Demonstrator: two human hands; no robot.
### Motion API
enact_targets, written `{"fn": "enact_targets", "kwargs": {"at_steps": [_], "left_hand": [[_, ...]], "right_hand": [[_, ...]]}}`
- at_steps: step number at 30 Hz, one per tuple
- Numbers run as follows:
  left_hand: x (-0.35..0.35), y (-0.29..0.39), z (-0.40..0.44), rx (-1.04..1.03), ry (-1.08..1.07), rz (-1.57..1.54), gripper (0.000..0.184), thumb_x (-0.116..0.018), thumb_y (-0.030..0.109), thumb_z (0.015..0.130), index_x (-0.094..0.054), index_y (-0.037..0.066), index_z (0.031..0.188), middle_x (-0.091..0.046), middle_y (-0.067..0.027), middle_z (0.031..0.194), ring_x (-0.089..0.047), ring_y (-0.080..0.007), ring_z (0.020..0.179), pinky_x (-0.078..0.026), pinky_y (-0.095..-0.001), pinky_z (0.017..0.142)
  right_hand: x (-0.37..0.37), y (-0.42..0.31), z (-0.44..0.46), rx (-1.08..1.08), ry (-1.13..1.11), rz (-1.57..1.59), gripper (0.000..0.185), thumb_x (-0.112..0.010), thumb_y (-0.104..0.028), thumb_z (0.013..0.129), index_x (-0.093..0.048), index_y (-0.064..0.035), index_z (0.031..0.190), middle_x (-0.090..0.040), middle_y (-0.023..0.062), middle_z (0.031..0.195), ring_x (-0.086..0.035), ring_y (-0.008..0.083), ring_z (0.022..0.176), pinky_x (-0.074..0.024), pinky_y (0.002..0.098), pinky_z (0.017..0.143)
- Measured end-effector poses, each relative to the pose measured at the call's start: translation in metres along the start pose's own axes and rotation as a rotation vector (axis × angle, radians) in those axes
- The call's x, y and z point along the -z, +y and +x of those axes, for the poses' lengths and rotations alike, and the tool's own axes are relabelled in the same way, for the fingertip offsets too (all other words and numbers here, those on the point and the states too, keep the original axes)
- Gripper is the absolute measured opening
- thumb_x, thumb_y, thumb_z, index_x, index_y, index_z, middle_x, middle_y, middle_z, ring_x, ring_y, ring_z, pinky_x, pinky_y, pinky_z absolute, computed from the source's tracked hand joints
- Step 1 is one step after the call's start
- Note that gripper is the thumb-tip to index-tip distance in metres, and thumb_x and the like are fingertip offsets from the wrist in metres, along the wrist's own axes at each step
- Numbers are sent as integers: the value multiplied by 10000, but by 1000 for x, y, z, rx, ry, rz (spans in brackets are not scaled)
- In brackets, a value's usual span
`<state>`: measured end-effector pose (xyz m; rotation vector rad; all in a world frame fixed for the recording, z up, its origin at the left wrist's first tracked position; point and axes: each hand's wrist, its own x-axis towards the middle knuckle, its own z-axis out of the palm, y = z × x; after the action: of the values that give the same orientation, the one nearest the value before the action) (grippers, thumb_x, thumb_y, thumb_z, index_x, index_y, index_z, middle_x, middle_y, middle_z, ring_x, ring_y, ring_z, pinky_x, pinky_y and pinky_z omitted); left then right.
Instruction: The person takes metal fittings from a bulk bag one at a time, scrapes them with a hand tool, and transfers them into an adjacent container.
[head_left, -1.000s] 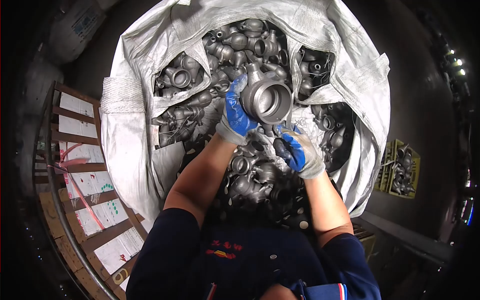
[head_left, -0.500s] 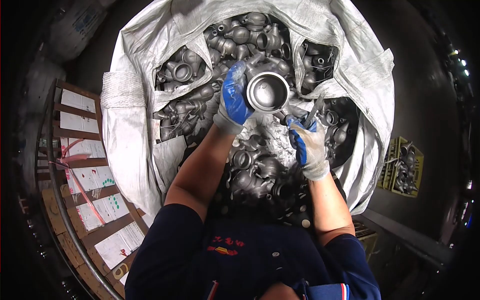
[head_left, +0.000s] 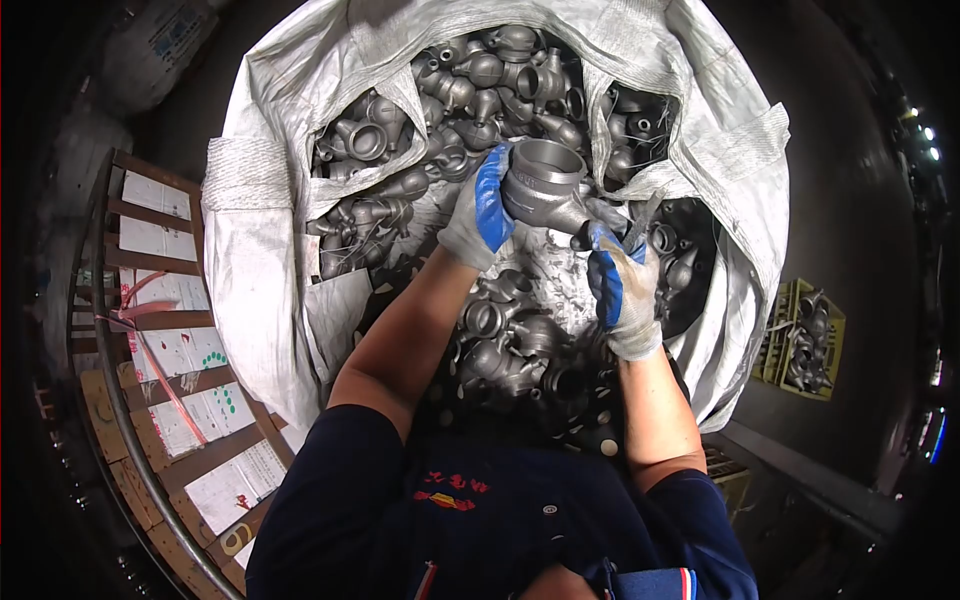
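Note:
My left hand [head_left: 483, 212], in a blue-coated work glove, is closed around the side of a grey metal casting [head_left: 540, 190]. The casting has a round body, a wide ringed mouth now tilted up and away from me, and a narrow neck pointing toward my right hand. My right hand [head_left: 622, 285], gloved the same way, is closed on a flat, dark grey, file-like tool [head_left: 642, 218] that sticks up past the fingers. Its fingertips are beside the casting's neck; whether they touch it I cannot tell. More castings [head_left: 510, 340] lie in a heap nearest my body.
A large white woven bulk bag [head_left: 255, 270] with loop straps surrounds the work, holding many similar castings [head_left: 480, 70]. At left stands a slatted wooden rack [head_left: 165, 320] with a metal rail. On the floor at right is a yellow crate [head_left: 775, 335] with castings.
The casting has been turned in my hands: its mouth faced me and now tips upward, showing the side wall. Both hands have shifted slightly right.

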<state>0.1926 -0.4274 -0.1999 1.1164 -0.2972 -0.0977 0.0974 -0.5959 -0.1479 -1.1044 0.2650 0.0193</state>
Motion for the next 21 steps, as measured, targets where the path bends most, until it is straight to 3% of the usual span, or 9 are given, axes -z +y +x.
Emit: {"fn": "enact_targets", "kwargs": {"at_steps": [1, 3, 7, 9, 13, 15, 16, 19, 21], "left_hand": [[0, -1, 0, 23, 11, -31, 389, -604, 14, 827, -478, -10, 1194, -575, -104, 1138, -558, -161, 1035, -460, -295, 887], [5, -8, 2, 172, 101, -343, 323, -524, 43, 885, -473, -8, 1200, -562, -111, 1150, -542, -157, 1061, -458, -300, 894], [5, -15, 2, 54, 82, -39, 294, -431, 126, 943, -469, 2, 1207, -552, -115, 1160, -536, -170, 1070, -456, -315, 902], [5, -14, 10, 227, 119, -439, 324, -379, 209, 965, -467, 16, 1211, -558, -108, 1136, -555, -184, 1034, -470, -309, 873], [6, -2, 4, 175, 95, -229, 309, -392, 211, 960, -479, 26, 1192, -561, -102, 1113, -567, -192, 996, -483, -303, 838], [10, -2, 4, 113, 65, 29, 297, -404, 208, 955, -485, 26, 1176, -566, -100, 1095, -570, -192, 983, -488, -301, 818], [10, -1, 4, 91, 57, 115, 293, -408, 206, 954, -487, 26, 1171, -567, -99, 1089, -571, -192, 979, -490, -300, 812], [5, 0, 7, -2, 77, 153, 276, -419, 195, 949, -492, 21, 1151, -573, -103, 1081, -570, -201, 984, -479, -325, 847], [6, -5, 9, -15, 90, -12, 270, -422, 183, 948, -491, 16, 1149, -573, -105, 1082, -565, -205, 997, -463, -332, 882]], "right_hand": [[4, 2, 2, 2, 1, 0, 264, -598, -42, 848, -571, 14, 1105, -601, 8, 763, -515, 30, 565, -401, 157, 498], [16, 9, 6, 10, -53, 108, 216, -591, -75, 864, -588, -5, 1068, -543, -33, 633, -428, 23, 430, -319, 171, 382], [9, 1, 3, -6, 18, 27, 150, -587, -91, 869, -599, -31, 1005, -478, -50, 554, -381, 34, 369, -272, 190, 328], [12, 7, 5, -38, 22, 44, 96, -538, -168, 906, -539, -73, 922, -484, -15, 589, -360, 38, 375, -265, 181, 324], [14, 10, 8, -96, 13, 134, 92, -521, -180, 916, -525, -88, 923, -524, 25, 619, -367, 50, 370, -276, 186, 311], [15, 12, 9, -107, 26, 165, 124, -544, -229, 909, -516, -122, 852, -377, -44, 496, -346, 64, 345, -264, 208, 307], [15, 14, 10, -106, 25, 164, 124, -544, -229, 909, -516, -122, 852, -377, -44, 496, -346, 64, 345, -264, 208, 307], [16, 16, 12, -99, 23, 163, 128, -542, -240, 910, -518, -123, 867, -380, -35, 492, -355, 71, 345, -269, 210, 305], [14, 15, 12, -120, 74, 156, 139, -543, -254, 910, -529, -117, 893, -417, -24, 512, -367, 76, 351, -274, 210, 305]]}}
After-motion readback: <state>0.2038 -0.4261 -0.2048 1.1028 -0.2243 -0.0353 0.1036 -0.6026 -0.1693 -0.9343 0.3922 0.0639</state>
